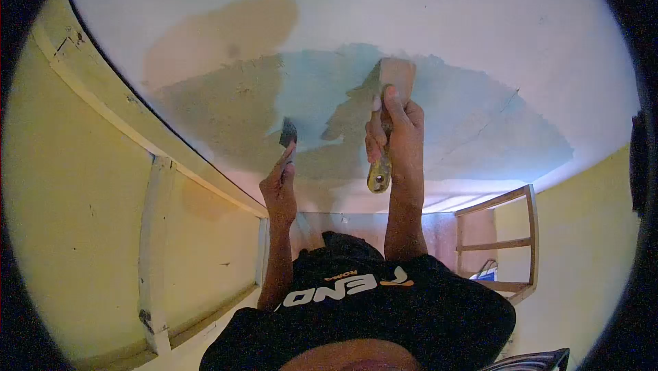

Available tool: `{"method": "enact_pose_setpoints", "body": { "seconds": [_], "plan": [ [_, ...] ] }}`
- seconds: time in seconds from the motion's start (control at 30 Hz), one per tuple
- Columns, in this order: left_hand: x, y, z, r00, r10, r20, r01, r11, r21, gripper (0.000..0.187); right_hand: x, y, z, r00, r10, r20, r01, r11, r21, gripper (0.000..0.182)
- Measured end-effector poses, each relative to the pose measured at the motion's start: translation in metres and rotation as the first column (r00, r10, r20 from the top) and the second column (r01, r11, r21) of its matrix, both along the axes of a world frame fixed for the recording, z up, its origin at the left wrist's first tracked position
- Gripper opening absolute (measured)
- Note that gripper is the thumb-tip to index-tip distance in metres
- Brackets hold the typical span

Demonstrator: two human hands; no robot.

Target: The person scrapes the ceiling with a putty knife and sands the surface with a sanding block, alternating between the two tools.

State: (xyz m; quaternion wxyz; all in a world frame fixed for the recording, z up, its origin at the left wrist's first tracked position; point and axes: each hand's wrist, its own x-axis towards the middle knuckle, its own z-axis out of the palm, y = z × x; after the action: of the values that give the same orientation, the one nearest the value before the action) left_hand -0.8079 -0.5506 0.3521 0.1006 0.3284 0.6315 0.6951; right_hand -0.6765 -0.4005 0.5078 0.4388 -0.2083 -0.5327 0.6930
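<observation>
My right hand (404, 124) is closed around a putty knife (379, 178) with a worn yellowish handle that has a hole in its end. Its broad blade (399, 73) lies against a white painted surface (425, 8), with my thumb pressed at the blade's base. Around the blade, a wide patch (466, 104) shows bluish-green and grey-brown areas with ragged edges. To the left, my left hand (279, 182) pinches a small dark flat scraper (288, 132), its tip pointing up and overlapping the grey area in this view.
A yellow panelled wall (89, 186) with a pale upright batten (156, 248) runs along the left. On the right are a wooden frame with crossbars (531, 234) and another yellow wall (582, 234). A tan smear (233, 32) marks the white surface at upper left.
</observation>
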Motion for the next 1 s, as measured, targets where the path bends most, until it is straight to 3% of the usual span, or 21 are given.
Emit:
{"method": "enact_pose_setpoints", "body": {
  "seconds": [0.17, 0.27, 0.47, 0.67, 0.77, 1.0],
  "plan": [
    [0.001, 0.002, -0.003, 1.000, 0.004, 0.013, -0.004, 0.999, -0.041, 0.035, 0.000, 0.000, 0.007, 1.000, 0.019, -0.008, -0.019, 1.000, -0.010, 0.042],
    [0.000, 0.008, -0.008, 0.997, 0.016, -0.082, -0.007, 0.994, 0.108, 0.036, 0.001, 0.001, 0.007, 1.000, 0.007, 0.009, -0.007, 1.000, 0.009, 0.042],
    [0.006, 0.001, 0.008, 0.998, -0.012, 0.069, 0.023, 0.986, -0.162, 0.036, -0.001, 0.002, 0.005, 1.000, 0.003, 0.004, -0.003, 1.000, 0.000, 0.040],
    [0.010, 0.003, 0.029, 0.968, -0.017, -0.250, -0.024, 0.987, -0.157, 0.037, -0.003, 0.002, -0.003, 1.000, -0.005, 0.012, 0.005, 1.000, 0.016, 0.041],
    [0.009, 0.009, 0.017, 0.946, -0.012, -0.324, -0.018, 0.996, -0.088, 0.038, -0.004, -0.001, 0.001, 1.000, -0.001, -0.001, 0.001, 1.000, 0.031, 0.039],
    [0.010, 0.014, 0.020, 0.898, -0.009, -0.440, -0.039, 0.994, -0.099, 0.039, -0.007, -0.002, 0.006, 1.000, -0.006, -0.025, 0.006, 1.000, 0.008, 0.040]
  ]
}}
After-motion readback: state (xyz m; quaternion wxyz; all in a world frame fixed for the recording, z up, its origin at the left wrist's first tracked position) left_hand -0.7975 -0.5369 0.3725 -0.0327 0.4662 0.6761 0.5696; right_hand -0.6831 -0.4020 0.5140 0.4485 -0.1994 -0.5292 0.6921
